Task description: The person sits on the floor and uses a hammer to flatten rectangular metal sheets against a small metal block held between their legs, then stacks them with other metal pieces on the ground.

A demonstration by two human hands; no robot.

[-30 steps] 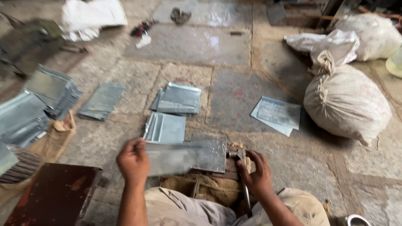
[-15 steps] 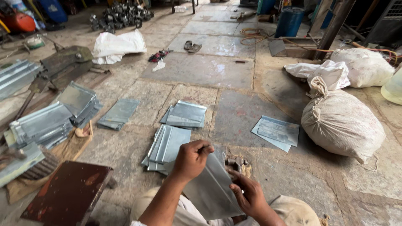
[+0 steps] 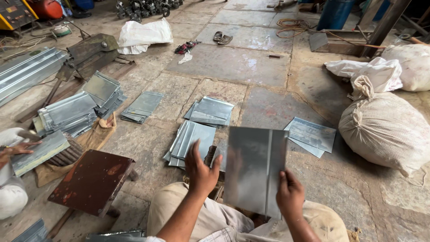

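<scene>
Sheet metal, a grey rectangular panel [image 3: 254,169] with a raised fold running down its length near the right side, is held up in front of the person, above the knees and tilted toward the camera. The left hand [image 3: 201,172] grips the panel's left edge, fingers wrapped behind it and thumb at the front. The right hand [image 3: 290,193] pinches the lower right edge, fingers closed on the metal.

Just beyond the panel, on the stone floor [image 3: 233,67], lies a stack of similar sheets [image 3: 190,141], with a second stack [image 3: 210,111] a little farther away and a third, smaller pile [image 3: 142,106] to the left of that. A pair of flat sheets [image 3: 311,136] lies on the floor right of the panel, beside a large tied sack [image 3: 385,130]. Crumpled white bags [image 3: 369,71] sit behind the sack.

At the lower left stands a rust-brown metal plate [image 3: 93,181] on a low stand. Beyond it, bent sheets are heaped [image 3: 78,110] near a burlap bag [image 3: 96,136]. Another person's hand [image 3: 20,148] rests on a folded strip of metal [image 3: 40,152] at the left edge of the view. A white sack [image 3: 145,35] and a pair of sandals [image 3: 222,38] lie farther back on the floor.
</scene>
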